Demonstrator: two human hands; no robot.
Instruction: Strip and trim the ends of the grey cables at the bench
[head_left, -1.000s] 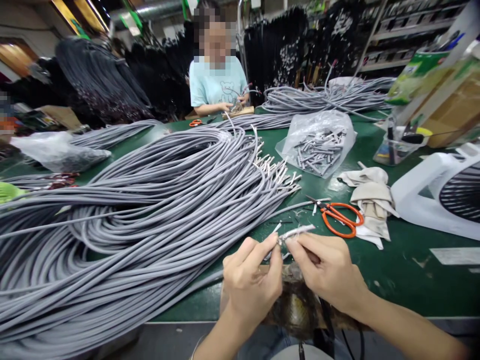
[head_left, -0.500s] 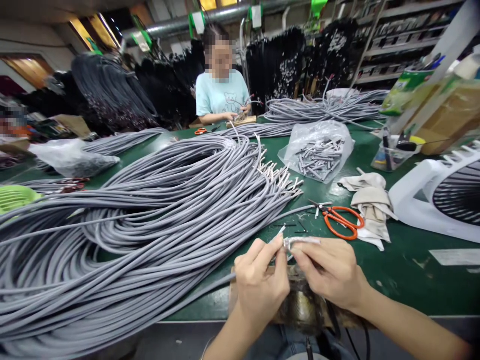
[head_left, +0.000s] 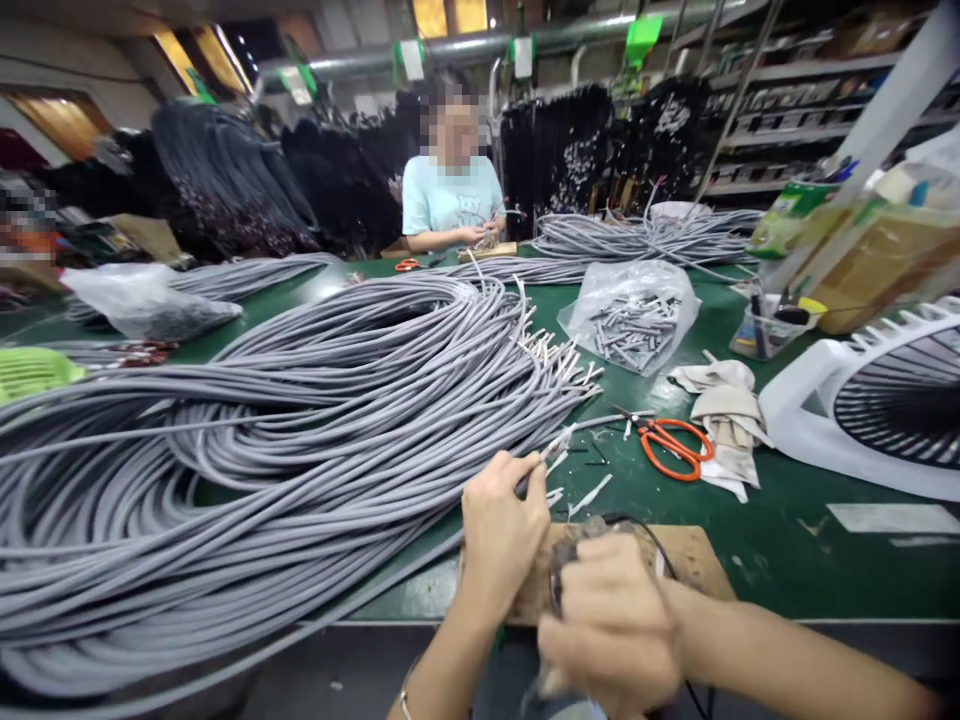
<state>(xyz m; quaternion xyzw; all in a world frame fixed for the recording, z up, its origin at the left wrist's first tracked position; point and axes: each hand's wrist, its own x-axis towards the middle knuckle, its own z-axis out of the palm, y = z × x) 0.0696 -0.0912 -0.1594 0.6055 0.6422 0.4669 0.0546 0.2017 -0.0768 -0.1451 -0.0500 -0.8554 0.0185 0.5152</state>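
My left hand (head_left: pixel 504 520) is closed, its thumb and fingers pinching a grey cable whose white, frayed end (head_left: pixel 561 443) sticks out past the fingertips. The same hand rests just above the left part of a wooden board (head_left: pixel 697 560). Curled and slightly blurred, my right hand (head_left: pixel 611 610) is over a dark metal device (head_left: pixel 564 560) on that board; what its fingers hold, if anything, is hidden. White strips (head_left: pixel 591 496) lie on the green table beyond the hands. Orange-handled scissors (head_left: pixel 675 447) lie farther right.
A big coil of grey cables (head_left: pixel 315 430) spreads across the left. Farther back is a clear bag of short grey pieces (head_left: pixel 634 315). White cloth gloves (head_left: pixel 724 405) and a white fan (head_left: pixel 817 400) are at right. A co-worker (head_left: pixel 454 200) sits opposite, hands at another board.
My right hand has left the cable end beside my left hand and come down and nearer, over the metal device. My left hand has shifted slightly left, still pinching the cable.
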